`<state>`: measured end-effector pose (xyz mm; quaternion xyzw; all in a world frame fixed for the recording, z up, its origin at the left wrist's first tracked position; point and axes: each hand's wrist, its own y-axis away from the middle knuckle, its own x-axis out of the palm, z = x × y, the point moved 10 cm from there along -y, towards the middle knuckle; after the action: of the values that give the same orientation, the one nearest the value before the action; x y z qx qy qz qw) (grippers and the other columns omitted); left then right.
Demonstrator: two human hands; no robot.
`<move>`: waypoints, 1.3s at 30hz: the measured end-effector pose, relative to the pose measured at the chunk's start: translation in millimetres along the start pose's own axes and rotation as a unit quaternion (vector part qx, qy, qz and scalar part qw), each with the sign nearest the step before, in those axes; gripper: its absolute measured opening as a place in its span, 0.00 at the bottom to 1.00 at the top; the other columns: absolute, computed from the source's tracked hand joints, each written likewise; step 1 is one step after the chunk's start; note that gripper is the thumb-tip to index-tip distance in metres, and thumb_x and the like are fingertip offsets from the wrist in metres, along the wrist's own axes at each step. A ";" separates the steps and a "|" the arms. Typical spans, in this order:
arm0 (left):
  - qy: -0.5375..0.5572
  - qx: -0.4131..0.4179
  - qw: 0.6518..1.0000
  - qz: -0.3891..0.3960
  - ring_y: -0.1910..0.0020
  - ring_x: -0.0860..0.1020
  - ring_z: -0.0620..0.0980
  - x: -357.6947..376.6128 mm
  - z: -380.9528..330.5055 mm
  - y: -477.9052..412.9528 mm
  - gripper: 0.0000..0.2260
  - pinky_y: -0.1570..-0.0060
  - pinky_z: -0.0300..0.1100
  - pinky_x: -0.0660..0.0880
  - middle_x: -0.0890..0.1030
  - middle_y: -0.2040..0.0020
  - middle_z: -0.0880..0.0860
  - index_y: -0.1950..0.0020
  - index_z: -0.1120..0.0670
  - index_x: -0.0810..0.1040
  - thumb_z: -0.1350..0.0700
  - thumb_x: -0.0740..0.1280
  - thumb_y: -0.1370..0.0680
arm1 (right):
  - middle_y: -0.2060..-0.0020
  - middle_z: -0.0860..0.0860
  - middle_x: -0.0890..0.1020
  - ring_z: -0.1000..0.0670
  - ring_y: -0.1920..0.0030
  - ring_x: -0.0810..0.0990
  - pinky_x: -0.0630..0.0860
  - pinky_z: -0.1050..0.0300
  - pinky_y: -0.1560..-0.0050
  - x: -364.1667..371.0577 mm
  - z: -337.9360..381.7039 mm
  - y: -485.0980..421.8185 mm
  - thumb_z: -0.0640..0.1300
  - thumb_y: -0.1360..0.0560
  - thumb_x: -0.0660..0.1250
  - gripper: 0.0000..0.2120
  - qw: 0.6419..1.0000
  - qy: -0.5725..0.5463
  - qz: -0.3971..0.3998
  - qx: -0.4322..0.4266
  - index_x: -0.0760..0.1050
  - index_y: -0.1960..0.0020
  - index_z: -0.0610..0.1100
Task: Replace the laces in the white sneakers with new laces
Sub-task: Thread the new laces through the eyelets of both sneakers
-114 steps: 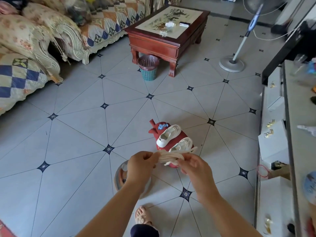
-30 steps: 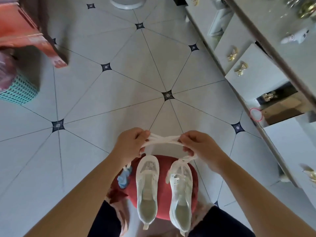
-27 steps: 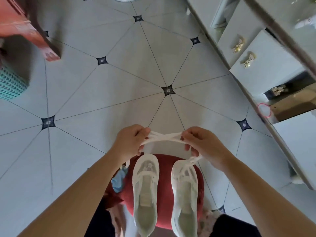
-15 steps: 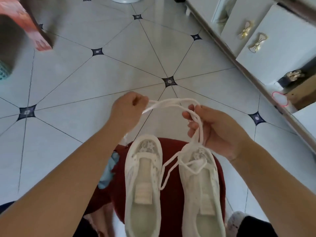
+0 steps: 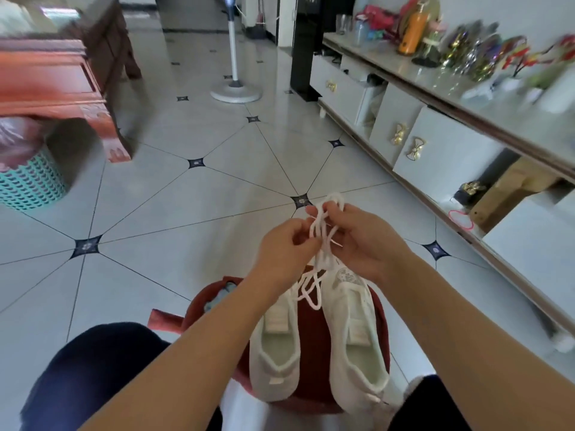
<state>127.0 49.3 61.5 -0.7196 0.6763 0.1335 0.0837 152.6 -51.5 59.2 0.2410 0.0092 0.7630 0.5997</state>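
Laces hang in white loops between our hands, just above the toes of the white sneakers, which sit side by side on a red stool. Our left hand pinches the strands; our right hand grips the upper loops.

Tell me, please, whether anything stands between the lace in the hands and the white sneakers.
Nothing visible does. The left hand and right hand pinch the white lace just above the toe ends of the sneakers on the red stool, its loops hanging between them. The left forearm hides one sneaker's front.
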 end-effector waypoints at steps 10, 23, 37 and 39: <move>0.220 -0.064 0.973 0.008 0.75 0.63 0.45 -25.3 -2.8 25.5 0.08 0.73 0.37 0.62 0.69 0.70 0.51 0.56 0.57 0.73 0.64 0.56 0.22 | 0.72 0.50 0.74 0.56 0.76 0.68 0.71 0.65 0.74 -13.6 5.5 39.2 0.40 0.20 0.59 0.07 0.998 0.026 -0.046 0.015 0.74 0.54 0.39; 0.135 0.024 0.981 -0.141 0.80 0.63 0.40 -115.2 -22.6 10.0 0.09 0.80 0.32 0.61 0.71 0.67 0.50 0.58 0.54 0.75 0.59 0.59 0.20 | 0.69 0.51 0.73 0.58 0.80 0.61 0.58 0.68 0.82 -79.5 78.9 44.4 0.40 0.20 0.57 0.08 0.980 0.137 -0.115 -0.091 0.76 0.52 0.44; 0.388 -0.111 0.901 -0.156 0.79 0.62 0.41 -108.1 47.5 -11.7 0.08 0.80 0.31 0.61 0.68 0.68 0.51 0.57 0.59 0.74 0.61 0.59 0.20 | 0.59 0.49 0.81 0.49 0.60 0.76 0.72 0.56 0.55 -113.5 -23.6 6.1 0.42 0.23 0.62 0.09 0.799 0.593 -0.100 0.020 0.74 0.44 0.43; 0.405 -0.127 0.897 -0.121 0.80 0.63 0.41 -88.7 50.4 -11.4 0.08 0.80 0.31 0.62 0.69 0.69 0.51 0.57 0.60 0.74 0.60 0.59 0.20 | 0.53 0.48 0.79 0.49 0.55 0.75 0.70 0.59 0.55 -104.6 -38.2 -1.9 0.46 0.23 0.62 0.12 0.736 0.674 -0.055 0.033 0.73 0.42 0.44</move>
<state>129.9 149.6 40.0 -0.7924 0.5364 -0.0965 -0.2740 157.1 -136.6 -12.4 -0.3173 0.4495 0.6905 0.4695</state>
